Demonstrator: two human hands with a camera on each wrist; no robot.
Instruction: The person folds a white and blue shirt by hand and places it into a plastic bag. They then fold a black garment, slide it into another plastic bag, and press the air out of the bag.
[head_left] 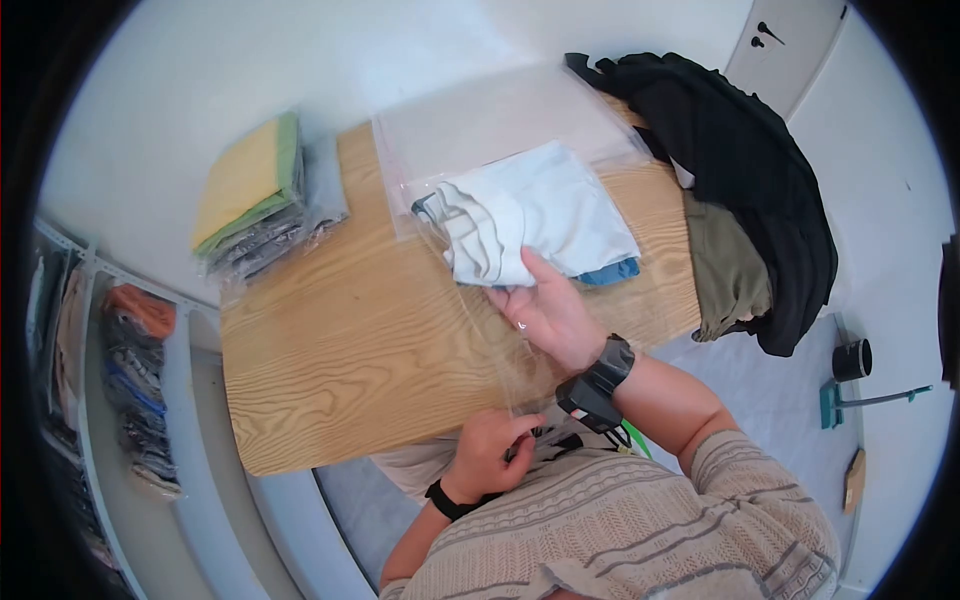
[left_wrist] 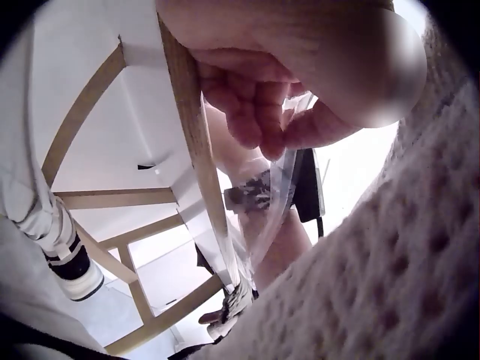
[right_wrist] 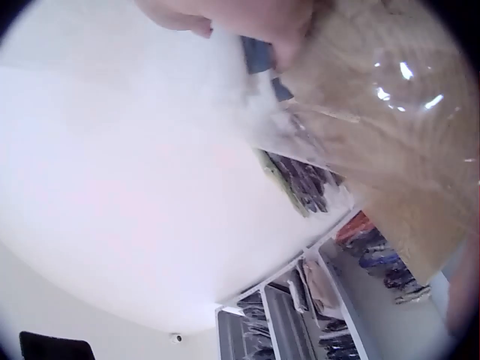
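A folded white garment with gathered ruffles at its left end lies on the wooden table, a blue piece showing under its front corner. My right hand grips the garment's front edge, thumb on top and fingers underneath. A clear plastic bag stretches from around the garment toward the table's front edge. There my left hand pinches the film; in the left wrist view, the thumb and fingers of that hand meet on the clear plastic. Glare marks the bag in the right wrist view.
More clear bags lie flat at the table's back. Bagged folded clothes are stacked at the back left. Black clothing and an olive garment hang over the right edge. Shelves with packed clothes stand left.
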